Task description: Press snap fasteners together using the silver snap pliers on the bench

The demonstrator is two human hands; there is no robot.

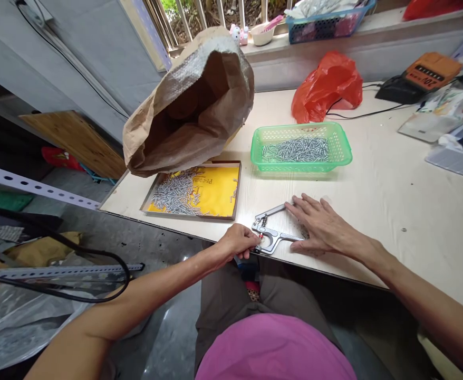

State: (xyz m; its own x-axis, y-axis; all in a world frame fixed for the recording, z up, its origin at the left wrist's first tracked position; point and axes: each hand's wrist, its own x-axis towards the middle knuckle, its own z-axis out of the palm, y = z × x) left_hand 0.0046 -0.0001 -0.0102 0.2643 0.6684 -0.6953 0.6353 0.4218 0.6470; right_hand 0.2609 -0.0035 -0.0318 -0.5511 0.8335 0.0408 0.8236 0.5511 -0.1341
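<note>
At the table's front edge lies a silver hand tool (278, 236) with two handles spread apart and a small spring between them. My left hand (240, 241) is closed in a pinch at the tool's left end; what its fingertips hold is too small to name. Spread over the handle ends, my right hand (319, 224) has its fingers apart and touches both handles. Left of the tool sits a shallow tray (236, 203) with a yellow bottom and many small metal pieces (175, 192). A green basket (300, 166) behind the tool holds more small metal pieces (305, 149).
A large open paper bag (192, 111) stands behind the shallow tray and overhangs it. Farther back are a red plastic bag (326, 87), an orange and black device (431, 71) with cables, and a grey-white bin (456, 158) at the right.
</note>
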